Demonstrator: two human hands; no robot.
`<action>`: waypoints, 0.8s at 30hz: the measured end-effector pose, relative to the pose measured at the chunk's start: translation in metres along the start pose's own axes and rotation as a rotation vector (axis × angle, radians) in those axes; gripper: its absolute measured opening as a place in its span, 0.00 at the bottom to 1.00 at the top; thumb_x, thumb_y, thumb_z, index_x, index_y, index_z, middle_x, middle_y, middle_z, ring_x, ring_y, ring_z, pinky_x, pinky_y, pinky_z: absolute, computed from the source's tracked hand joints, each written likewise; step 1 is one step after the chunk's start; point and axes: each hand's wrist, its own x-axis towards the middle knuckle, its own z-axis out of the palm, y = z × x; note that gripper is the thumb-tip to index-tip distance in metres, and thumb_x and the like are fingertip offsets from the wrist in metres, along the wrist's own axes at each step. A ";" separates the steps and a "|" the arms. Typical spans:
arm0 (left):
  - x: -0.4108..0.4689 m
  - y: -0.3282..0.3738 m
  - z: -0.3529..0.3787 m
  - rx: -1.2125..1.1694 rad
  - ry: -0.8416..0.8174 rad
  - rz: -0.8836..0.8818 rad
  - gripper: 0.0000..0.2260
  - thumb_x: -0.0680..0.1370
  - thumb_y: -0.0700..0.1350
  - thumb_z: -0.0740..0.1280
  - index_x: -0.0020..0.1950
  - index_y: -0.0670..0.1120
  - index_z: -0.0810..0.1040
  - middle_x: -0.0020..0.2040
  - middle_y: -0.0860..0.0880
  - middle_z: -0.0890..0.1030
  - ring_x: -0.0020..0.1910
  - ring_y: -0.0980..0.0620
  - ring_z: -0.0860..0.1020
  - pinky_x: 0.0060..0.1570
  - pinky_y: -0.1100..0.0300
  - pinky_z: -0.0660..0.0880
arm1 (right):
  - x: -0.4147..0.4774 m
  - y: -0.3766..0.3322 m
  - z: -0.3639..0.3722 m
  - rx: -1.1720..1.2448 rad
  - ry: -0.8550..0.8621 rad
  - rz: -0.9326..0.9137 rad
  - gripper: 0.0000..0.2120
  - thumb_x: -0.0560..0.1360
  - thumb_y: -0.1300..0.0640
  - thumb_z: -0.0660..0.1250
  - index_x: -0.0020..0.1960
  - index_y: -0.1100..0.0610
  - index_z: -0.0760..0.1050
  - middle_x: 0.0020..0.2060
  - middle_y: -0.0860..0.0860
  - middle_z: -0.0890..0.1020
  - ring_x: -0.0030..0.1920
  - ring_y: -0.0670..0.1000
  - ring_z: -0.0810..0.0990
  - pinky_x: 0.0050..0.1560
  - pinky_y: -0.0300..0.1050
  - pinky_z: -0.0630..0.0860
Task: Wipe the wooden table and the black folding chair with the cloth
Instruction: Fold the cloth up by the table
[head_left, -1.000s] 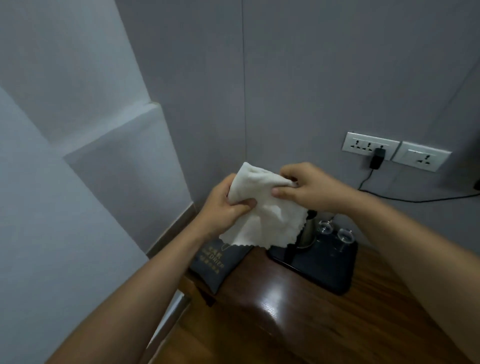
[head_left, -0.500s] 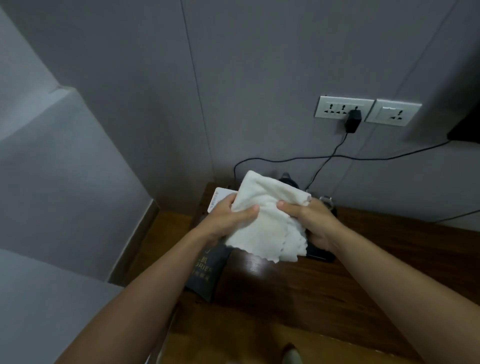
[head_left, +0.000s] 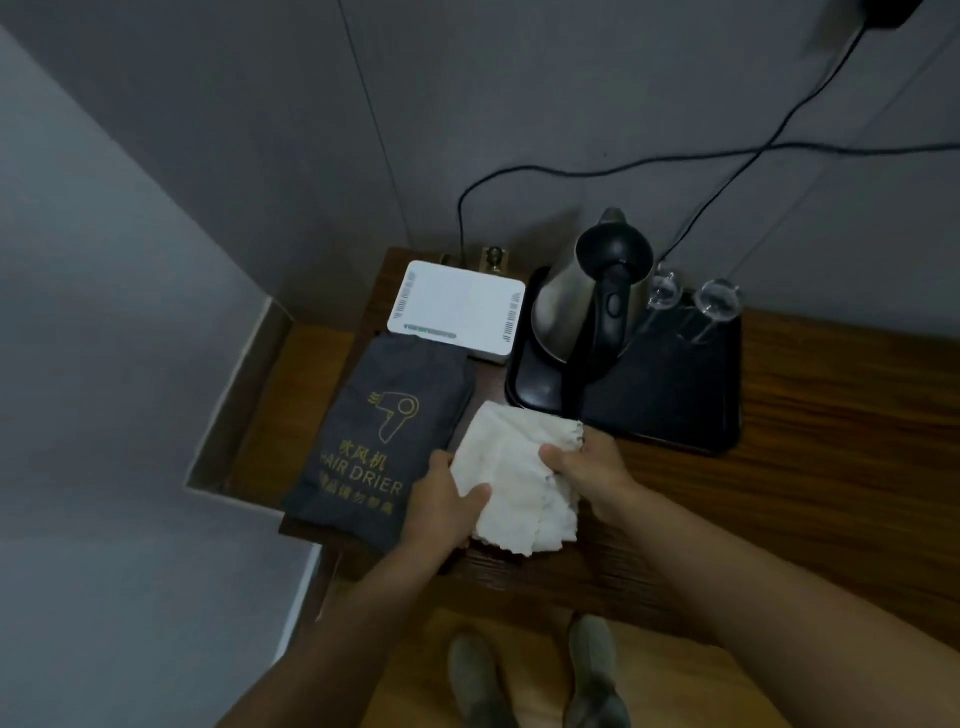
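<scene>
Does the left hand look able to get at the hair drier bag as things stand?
Probably yes. The hair drier bag lies beside the left hand on the wooden table, nothing between them. But it and the right hand grip the cloth, so it would have to let go.

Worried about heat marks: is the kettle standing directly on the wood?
No, the kettle stands on the black tray, which lies on the table.

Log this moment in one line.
left hand grips cloth | right hand grips cloth | cloth over wooden table, beside hair drier bag
</scene>
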 end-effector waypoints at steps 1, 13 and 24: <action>0.005 -0.007 0.004 0.040 0.026 0.007 0.17 0.77 0.50 0.70 0.59 0.48 0.67 0.51 0.49 0.78 0.47 0.49 0.79 0.45 0.48 0.82 | 0.008 0.006 0.005 -0.004 -0.008 -0.001 0.12 0.78 0.65 0.71 0.60 0.58 0.79 0.52 0.52 0.84 0.46 0.46 0.82 0.37 0.36 0.78; 0.018 -0.047 0.036 0.814 0.176 0.042 0.36 0.80 0.66 0.56 0.77 0.41 0.55 0.56 0.47 0.81 0.49 0.50 0.82 0.44 0.58 0.76 | 0.046 0.028 0.030 -0.563 0.049 -0.097 0.12 0.74 0.56 0.73 0.53 0.61 0.77 0.41 0.49 0.81 0.39 0.47 0.79 0.31 0.36 0.72; -0.002 -0.041 0.072 0.834 0.222 0.295 0.30 0.81 0.53 0.57 0.78 0.35 0.60 0.77 0.35 0.64 0.76 0.37 0.63 0.73 0.41 0.63 | 0.036 0.038 0.064 -1.348 -0.296 -1.159 0.27 0.82 0.52 0.60 0.78 0.62 0.64 0.77 0.62 0.66 0.77 0.64 0.62 0.77 0.60 0.60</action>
